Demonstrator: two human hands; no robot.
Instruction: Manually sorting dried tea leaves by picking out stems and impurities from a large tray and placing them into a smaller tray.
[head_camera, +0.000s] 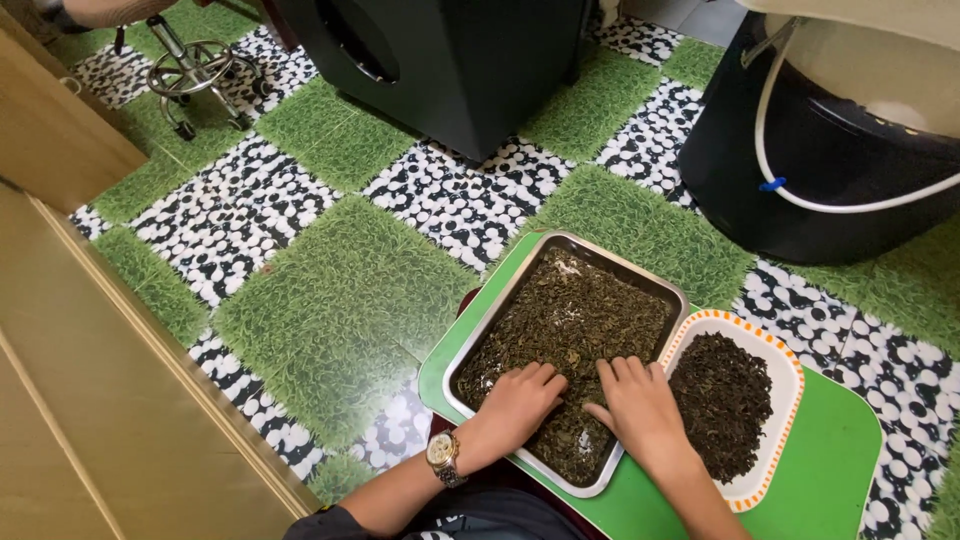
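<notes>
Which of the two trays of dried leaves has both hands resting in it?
The rectangular metal tray, holding greenish leaves: the left hand and right hand rest in it. The white orange-rimmed tray beside it, with darker leaves, is untouched.

Shiny metal, dry leaves

I'm seeing a glossy steel tray (600, 252) holding matt, crumbly dried leaves (580, 320), sitting on a smooth green plastic board (830, 470).

A metal tray (500, 300) of dried leaves (580, 320) was set on a board (830, 470), with a dish (785, 365) just to its right. Both hands, the left hand (518, 402) and the right hand (640, 405), were laid in the leaves. A bin (800, 170) was placed behind, a stool base (195, 70) far left.
</notes>
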